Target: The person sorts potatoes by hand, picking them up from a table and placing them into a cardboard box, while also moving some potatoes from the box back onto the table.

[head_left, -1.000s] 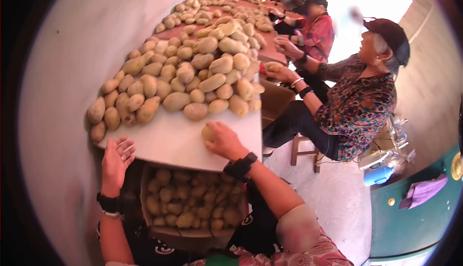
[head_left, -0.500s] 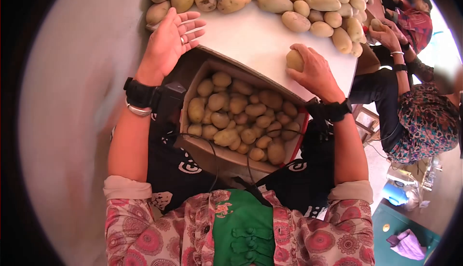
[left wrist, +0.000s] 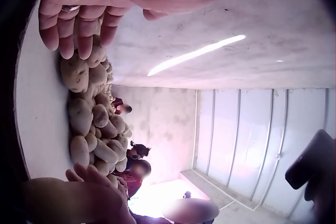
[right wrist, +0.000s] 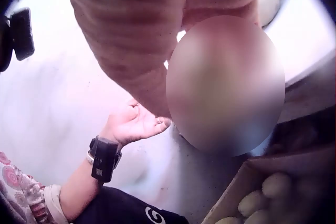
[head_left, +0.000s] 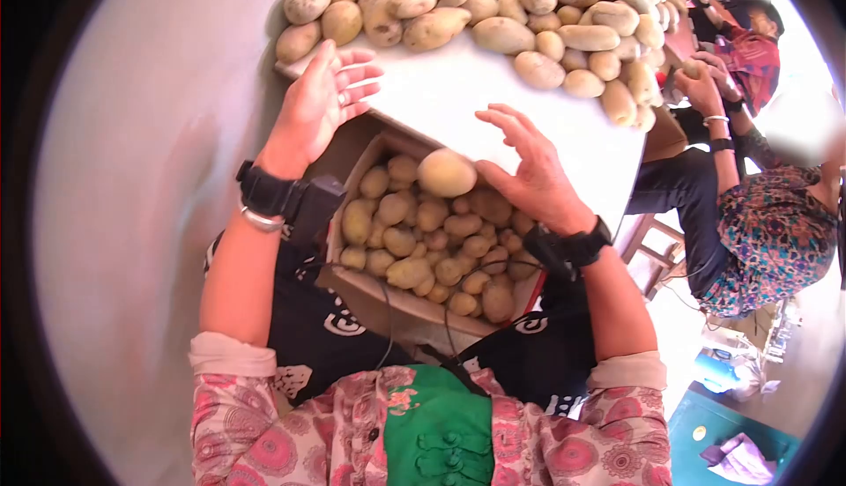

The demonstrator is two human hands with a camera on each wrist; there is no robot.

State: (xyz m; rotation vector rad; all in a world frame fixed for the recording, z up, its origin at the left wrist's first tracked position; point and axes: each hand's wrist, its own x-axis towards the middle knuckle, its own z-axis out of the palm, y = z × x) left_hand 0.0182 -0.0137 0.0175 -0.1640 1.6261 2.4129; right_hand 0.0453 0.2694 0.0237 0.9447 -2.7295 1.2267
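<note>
A single yellowish potato (head_left: 447,173) shows over the far edge of the cardboard box, just off the right hand's thumb and larger in view than those below it. My right hand (head_left: 539,173) hovers at the table's front edge with its fingers spread and nothing gripped. At the table's left corner my left hand (head_left: 313,111) is held palm inward, its fingers extended and a ring on one of them. In the left wrist view the left hand's fingers (left wrist: 86,27) hang in front of the potato pile. A blurred patch hides part of the right wrist view.
A heap of potatoes (head_left: 502,35) covers the back of the white tabletop (head_left: 441,81). Below its front edge, the cardboard box (head_left: 388,296) between the knees holds many potatoes. Other people sit along the right side, the nearest in a patterned shirt (head_left: 767,239). A wall (head_left: 132,178) rises at left.
The right hand has moved left and nearer the box, and its fingers have opened off the potato, which now shows over the box. The left hand keeps its pose. The head view has tilted down.
</note>
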